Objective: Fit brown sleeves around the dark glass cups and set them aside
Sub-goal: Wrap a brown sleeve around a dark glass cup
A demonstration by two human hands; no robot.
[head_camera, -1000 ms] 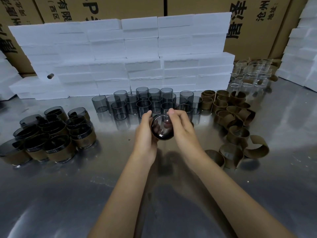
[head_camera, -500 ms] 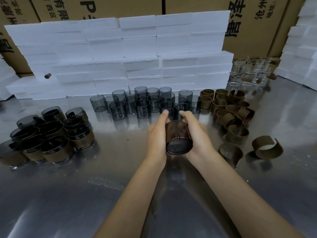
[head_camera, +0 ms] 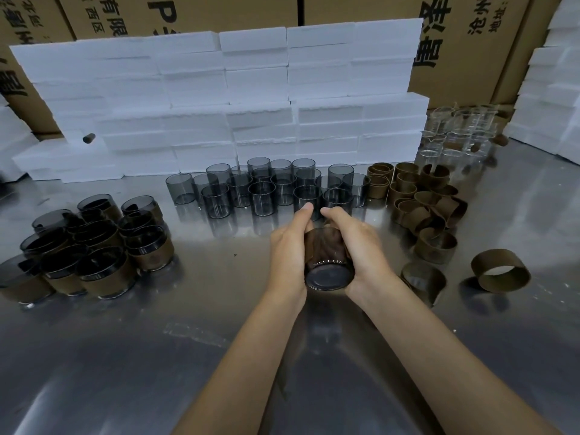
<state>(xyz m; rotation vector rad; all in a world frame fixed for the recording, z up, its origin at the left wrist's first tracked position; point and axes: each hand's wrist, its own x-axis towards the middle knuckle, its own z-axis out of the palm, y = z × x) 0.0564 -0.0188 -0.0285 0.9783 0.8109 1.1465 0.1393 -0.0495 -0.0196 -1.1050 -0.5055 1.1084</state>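
While both hands close around it from either side, a dark glass cup (head_camera: 328, 262) is held above the metal table (head_camera: 219, 309), tipped so that its base faces the camera. The left hand (head_camera: 290, 252) wraps the cup's left side with curled fingers, its thumb raised at the far end; the right hand (head_camera: 361, 246) grips the right side the same way, and the two thumbs nearly meet over the top. A brown sleeve (head_camera: 317, 246) shows around the cup's body between the palms, though how far it is seated cannot be told.

Behind the hands stands a cluster of bare dark cups (head_camera: 266, 186), upright and close together. To the right lies a heap of loose brown sleeves (head_camera: 420, 196), with one sleeve (head_camera: 499, 274) lying apart from the heap, nearer the camera. To the left, well apart from the hands, sits a group of finished cups (head_camera: 91, 246) already wearing their brown bands. White foam blocks (head_camera: 219, 98) are stacked along the back, with cardboard boxes (head_camera: 464, 42) behind them and clear glasses (head_camera: 461, 130) at the far right.
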